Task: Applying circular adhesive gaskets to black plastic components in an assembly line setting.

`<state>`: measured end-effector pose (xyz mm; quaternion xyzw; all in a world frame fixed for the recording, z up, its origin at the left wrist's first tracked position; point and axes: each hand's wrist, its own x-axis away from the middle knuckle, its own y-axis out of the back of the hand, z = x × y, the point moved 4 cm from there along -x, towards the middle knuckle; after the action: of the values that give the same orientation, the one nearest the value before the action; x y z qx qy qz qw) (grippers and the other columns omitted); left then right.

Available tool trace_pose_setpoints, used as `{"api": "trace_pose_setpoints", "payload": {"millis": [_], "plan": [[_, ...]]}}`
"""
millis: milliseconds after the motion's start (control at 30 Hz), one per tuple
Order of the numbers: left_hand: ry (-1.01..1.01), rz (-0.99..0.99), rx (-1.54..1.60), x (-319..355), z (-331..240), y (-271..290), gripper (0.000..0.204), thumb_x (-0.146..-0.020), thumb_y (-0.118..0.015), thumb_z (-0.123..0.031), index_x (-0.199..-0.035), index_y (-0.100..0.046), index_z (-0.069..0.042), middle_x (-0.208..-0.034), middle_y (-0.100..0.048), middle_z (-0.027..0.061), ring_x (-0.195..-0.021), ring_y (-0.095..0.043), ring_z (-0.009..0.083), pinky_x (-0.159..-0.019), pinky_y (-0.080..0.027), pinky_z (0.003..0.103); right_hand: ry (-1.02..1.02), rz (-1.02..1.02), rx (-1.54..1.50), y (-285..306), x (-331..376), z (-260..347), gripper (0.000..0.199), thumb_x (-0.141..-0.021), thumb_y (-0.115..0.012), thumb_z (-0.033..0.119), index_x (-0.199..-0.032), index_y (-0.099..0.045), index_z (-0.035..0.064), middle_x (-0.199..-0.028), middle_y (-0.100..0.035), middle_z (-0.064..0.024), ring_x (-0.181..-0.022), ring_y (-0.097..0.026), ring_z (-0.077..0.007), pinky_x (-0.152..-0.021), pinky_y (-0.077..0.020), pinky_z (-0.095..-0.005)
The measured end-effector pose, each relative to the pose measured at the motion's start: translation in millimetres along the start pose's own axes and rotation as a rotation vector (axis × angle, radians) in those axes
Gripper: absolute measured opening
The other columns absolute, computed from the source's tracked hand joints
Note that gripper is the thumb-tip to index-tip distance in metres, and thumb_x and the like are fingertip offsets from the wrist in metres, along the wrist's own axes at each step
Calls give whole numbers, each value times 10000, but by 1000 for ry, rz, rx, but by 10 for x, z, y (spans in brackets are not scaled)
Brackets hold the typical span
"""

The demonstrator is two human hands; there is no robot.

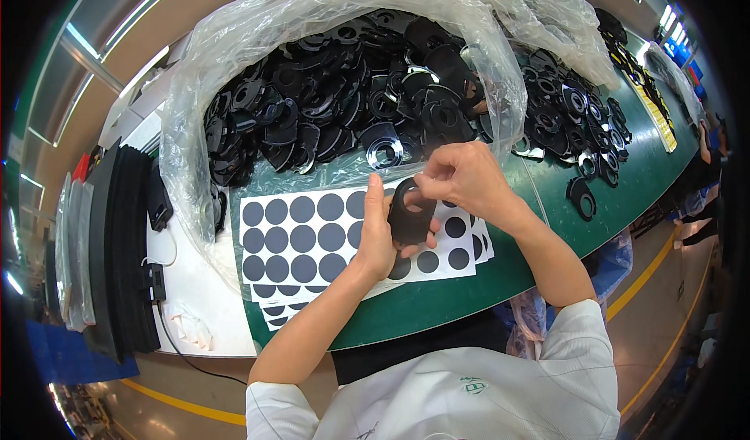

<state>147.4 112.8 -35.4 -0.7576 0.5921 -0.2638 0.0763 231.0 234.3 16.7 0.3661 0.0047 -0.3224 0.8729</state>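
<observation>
My left hand (376, 241) grips a flat black plastic part (410, 223) with a round opening near its top, thumb in front and fingers behind it. At the part's upper right edge is my right hand (472, 177), thumb and forefinger pinched together. Whether something small sits in that pinch cannot be made out. Beneath both hands lie white sheets (319, 223) carrying rows of dark grey round stickers, stacked slightly askew. Several sticker rows show left of my left wrist; others are partly covered by my hands.
Beyond the sheets, a clear plastic bag (184, 139) spills a heap of similar black parts (312, 96). More parts (562, 112) lie at the right on the green table (437, 303), one (581, 198) apart. Dark upright sheets (125, 245) and a cabled black device (157, 282) stand left.
</observation>
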Motion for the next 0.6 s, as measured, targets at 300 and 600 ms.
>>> {"api": "trace_pose_setpoints", "payload": {"millis": [300, 600], "plan": [[92, -35, 44, -3, -26, 18, 990, -816, -58, -800, -1126, -529, 13, -761, -594, 130, -570, -587, 169, -381, -279, 205, 46, 49, 2, 23, -14, 3, 243, -736, -696, 232, -661, -651, 5, -584, -622, -107, -508, -603, -233, -500, -457, -316], [73, -8, -51, -9, 10, 1, 948, -820, -60, -796, -1032, -539, -6, -714, -590, 108, -539, -578, 148, -355, -260, 199, 82, 74, 17, 7, -6, -15, 272, -739, -705, 248, -634, -634, 8, -578, -611, -113, -513, -598, -253, -504, -448, -339]]}}
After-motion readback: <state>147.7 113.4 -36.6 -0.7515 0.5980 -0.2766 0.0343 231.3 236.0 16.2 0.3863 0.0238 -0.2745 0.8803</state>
